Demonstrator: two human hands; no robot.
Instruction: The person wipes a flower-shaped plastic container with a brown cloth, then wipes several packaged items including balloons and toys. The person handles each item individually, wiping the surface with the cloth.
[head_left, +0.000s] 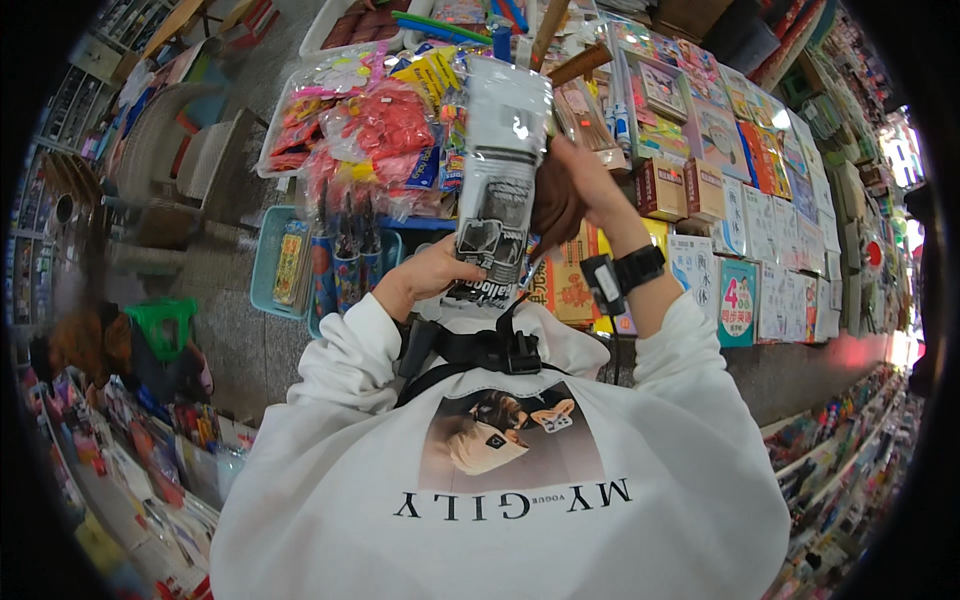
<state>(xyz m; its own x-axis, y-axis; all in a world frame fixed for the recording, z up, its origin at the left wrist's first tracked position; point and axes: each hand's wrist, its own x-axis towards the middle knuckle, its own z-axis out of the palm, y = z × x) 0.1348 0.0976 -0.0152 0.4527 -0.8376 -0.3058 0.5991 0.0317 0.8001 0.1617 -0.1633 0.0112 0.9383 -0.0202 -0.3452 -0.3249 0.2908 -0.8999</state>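
My left hand (431, 271) grips the lower end of a long black-and-white plastic package (499, 180), its thumb on the front. The package bears printed pictures and writing and reflects light along its upper part. At its right side is my right hand (574, 180), beside a brown, soft-looking item (553, 206) that is blurred. Whether the fingers of the right hand are closed on that item cannot be made out. Bagged red goods (390, 120) lie in a white basket to the left of the package.
Books (739, 300) and small red-and-cream boxes (661, 189) cover the display at right. Light-blue baskets (262, 259) stand at left, near a green plastic stool (163, 322). Wooden rulers (581, 64) stick out behind the package. Loaded shelves line both sides.
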